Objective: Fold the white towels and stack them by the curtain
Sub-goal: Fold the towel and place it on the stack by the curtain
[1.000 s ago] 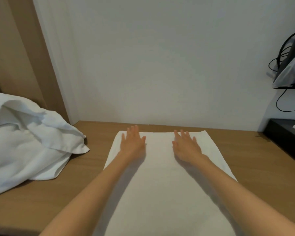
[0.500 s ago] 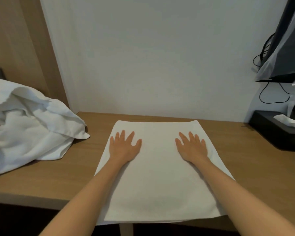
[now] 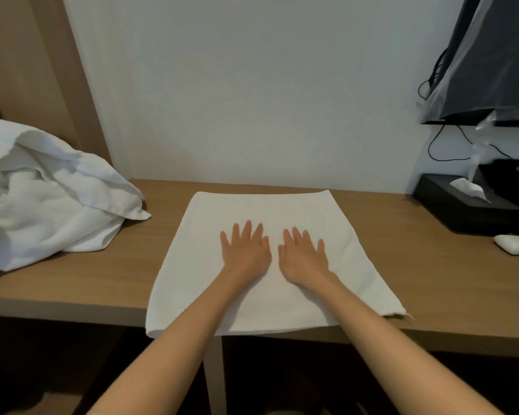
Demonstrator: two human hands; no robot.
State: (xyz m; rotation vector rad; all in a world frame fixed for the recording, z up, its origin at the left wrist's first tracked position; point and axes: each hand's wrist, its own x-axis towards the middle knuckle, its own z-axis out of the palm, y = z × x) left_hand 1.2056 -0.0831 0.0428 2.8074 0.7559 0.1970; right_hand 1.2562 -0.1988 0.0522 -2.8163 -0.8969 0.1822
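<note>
**Both palms laid flat on a folded white towel at the desk's front edge**

At the far left, a wooden wall panel [image 3: 27, 70] is seen, and below it a crumpled heap of white towels [image 3: 51, 202] is piled on the left end of the wooden desk [image 3: 102, 280], one corner trailing out toward the middle. The heap is kept well apart from the folded towel [image 3: 264, 208], which is spread flat at the centre of the desk. Its far edge is set near the white wall [image 3: 252, 100], and its near edge is draped slightly over the desk's front.

The left hand [image 3: 246, 253] is laid palm down on the towel's middle, fingers straight and slightly fanned. Just beside it, thumbs nearly touching, the right hand [image 3: 304, 259] is laid the same way. Nothing is gripped by either hand.

Further right, a black tissue box [image 3: 462, 205] is placed at the back of the desk, with a white tissue [image 3: 468, 188] sticking out of its top. In front of it a small white oblong object [image 3: 514, 244] is seen; what it is cannot be told. Above, a dark screen wrapped in clear plastic [image 3: 492, 70] is mounted, with black cables [image 3: 438, 145] hanging beneath it.
</note>
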